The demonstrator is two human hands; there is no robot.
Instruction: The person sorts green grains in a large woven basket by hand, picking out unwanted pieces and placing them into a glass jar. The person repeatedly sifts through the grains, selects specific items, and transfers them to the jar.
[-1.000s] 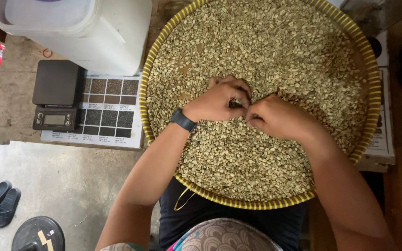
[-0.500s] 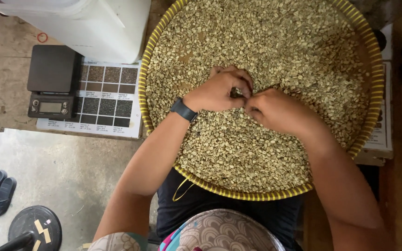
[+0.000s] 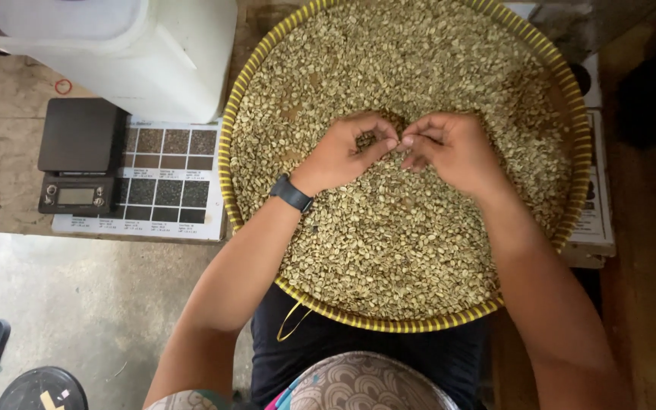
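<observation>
My 2 arms are bare from the shoulders down, and a black band with a dark face wraps my left wrist (image 3: pixel 291 193). I wear a black top (image 3: pixel 358 349) and a garment printed with pale scale-like arcs (image 3: pixel 362 387), edged in pink and teal.

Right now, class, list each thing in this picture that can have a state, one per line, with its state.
Woven tray: full of pale green beans.
Left hand: resting on the beans, fingers curled.
Right hand: on the beans, fingertips pinched.
Scale: platform bare.
White container: lid on.
Wristband: on left wrist.
</observation>
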